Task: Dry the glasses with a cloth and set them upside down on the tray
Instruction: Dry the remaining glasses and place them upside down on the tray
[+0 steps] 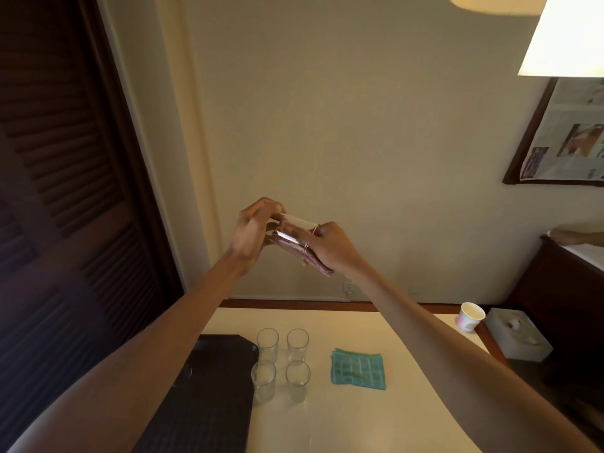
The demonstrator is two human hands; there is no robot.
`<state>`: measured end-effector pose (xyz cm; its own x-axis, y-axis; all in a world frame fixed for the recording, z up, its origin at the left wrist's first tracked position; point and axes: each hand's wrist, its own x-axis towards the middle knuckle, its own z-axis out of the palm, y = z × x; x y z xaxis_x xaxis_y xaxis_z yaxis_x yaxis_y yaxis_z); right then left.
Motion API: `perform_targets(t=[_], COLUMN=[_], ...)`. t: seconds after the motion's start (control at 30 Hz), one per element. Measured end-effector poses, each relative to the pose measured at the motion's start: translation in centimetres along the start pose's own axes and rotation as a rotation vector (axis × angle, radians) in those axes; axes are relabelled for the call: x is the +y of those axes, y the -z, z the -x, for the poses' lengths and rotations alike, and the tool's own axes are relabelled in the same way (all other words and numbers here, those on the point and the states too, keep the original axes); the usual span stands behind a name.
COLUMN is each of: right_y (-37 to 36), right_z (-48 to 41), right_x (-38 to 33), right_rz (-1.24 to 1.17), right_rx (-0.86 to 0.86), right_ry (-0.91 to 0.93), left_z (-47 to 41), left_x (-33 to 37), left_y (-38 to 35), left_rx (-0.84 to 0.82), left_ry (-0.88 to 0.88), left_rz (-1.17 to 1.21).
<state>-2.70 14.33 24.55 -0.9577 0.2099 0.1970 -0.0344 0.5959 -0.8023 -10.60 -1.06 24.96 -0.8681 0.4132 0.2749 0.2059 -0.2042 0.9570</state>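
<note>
1. No text, number or brand can be read anywhere in the frame.
2. The framed newspaper page (568,135) on the wall at the right edge carries columns of print and photos, but the print is too small and blurred to make out a single word.
3. The paper cup (470,317) at the far right of the table (408,403) has a pale coloured pattern; whether it includes lettering cannot be told.
4. The white box (518,340) beside the cup shows no legible label.
</note>
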Motion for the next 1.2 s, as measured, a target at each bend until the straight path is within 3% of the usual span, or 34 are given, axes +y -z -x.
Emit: perform_targets(t=[0.13, 0.23, 0.3, 0.37, 0.43, 0.57, 0.63, 0.7, 0.83, 1.03, 1.2], right_y=[0.3, 0.4, -0.1, -1.0, -2.0, -4.1, -4.8, -5.3, -7.1, -10.2, -14.1], right_z=[-0.4, -0.8, -1.2, -1.4, -1.2, 0.6, 1.3, 1.5, 1.7, 2.3, 1.2], right_x=[1.1, 1.5, 1.9, 2.7, 3.0, 1.5, 1.9, 3.0, 4.0, 3.9, 5.3], right_rz=[0.575, 0.789, 0.819, 0.696, 0.422, -0.337, -0.481, -0.538, -0.566, -0.380, -0.143], right_rx=[0.376, 0.433, 0.393, 0.400, 0.338, -0.178, -0.394, -0.549, -0.668, -0.395, -0.290], right_ry=[0.387, 0.504, 0.465, 0.362, 0.179, -0.385, -0.596, -0.685, -0.649, -0.277, -0.132], left_z=[0.3, 1.0, 1.6, 2.0, 2.7, 4.1, 4.7, 5.2, 5.7, 5.3, 3.7], left_x=[-0.4, -1.0, -1.4, -2.0, -2.5, -3.3, -3.7, -4.2, -4.8, -6.4, -9.8], left_y=[1.1, 0.8, 0.1, -0.2, -0.2, 0.7, 1.5, 2.2, 4.7, 10.4, 16.4], left_rx=[-0.097, -0.048, 0.026, 0.071, 0.088, 0.125, 0.120, 0.108, 0.117, 0.131, 0.222], left_ry=[0.246, 0.419, 0.376, 0.253, 0.143, -0.069, -0.114, -0.120, -0.080, 0.025, 0.299], left_rz=[0.078, -0.018, -0.088, -0.111, -0.098, -0.170, -0.230, -0.258, -0.235, -0.153, 0.076])
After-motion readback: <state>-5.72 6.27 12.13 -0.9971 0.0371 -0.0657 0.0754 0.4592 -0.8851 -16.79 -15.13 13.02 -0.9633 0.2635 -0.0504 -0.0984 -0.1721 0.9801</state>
